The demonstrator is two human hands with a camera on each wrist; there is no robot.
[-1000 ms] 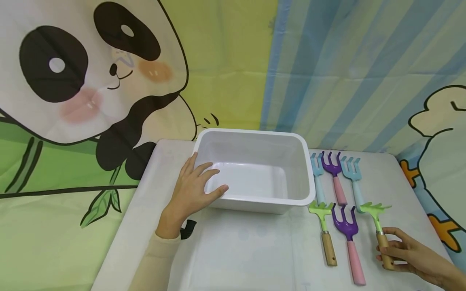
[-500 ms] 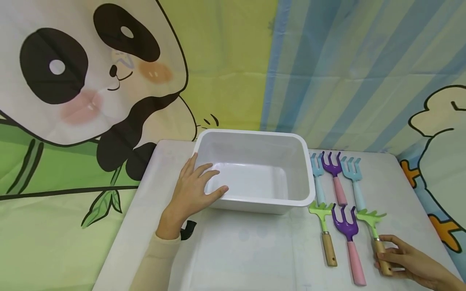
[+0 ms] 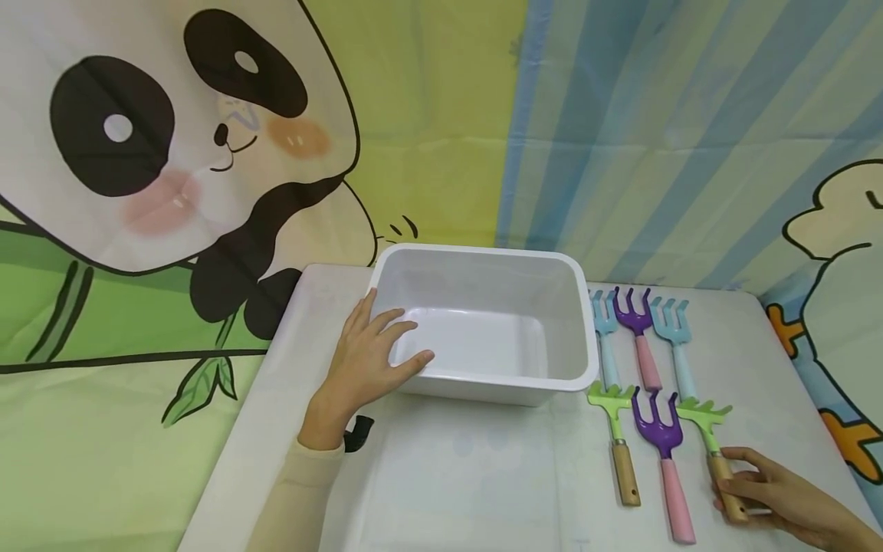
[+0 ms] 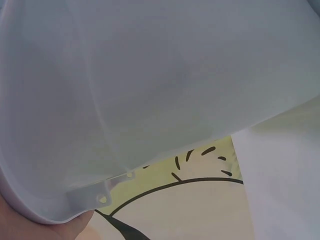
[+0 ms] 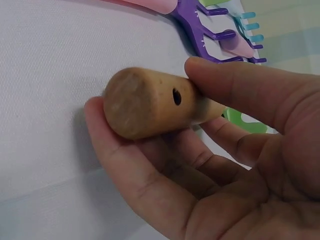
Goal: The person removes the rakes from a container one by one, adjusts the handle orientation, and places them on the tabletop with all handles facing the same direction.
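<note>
In the head view my left hand (image 3: 372, 356) rests on the left front corner of a white plastic basin (image 3: 476, 382), its fingers spread over the rim and the thumb by the near edge. The left wrist view shows the basin's outer wall (image 4: 190, 75), with part of the hand under the rim. My right hand (image 3: 779, 487) holds a green hand rake (image 3: 705, 418) by its wooden handle at the right. Seen from the right wrist, thumb and fingers wrap the handle (image 5: 175, 100), its end and hole showing.
Left of the held rake lie a purple hand fork (image 3: 669, 460) with a pink handle and another green rake (image 3: 621, 452). Behind them are two light blue rakes (image 3: 672, 330) and a second purple fork (image 3: 638, 330). A cartoon cloth (image 3: 441, 115) hangs behind the white table (image 3: 455, 475).
The right hand has lowered the green rake slightly toward the near edge and left, then kept nearly still. The left hand stays on the basin. The head view shifts a little.
</note>
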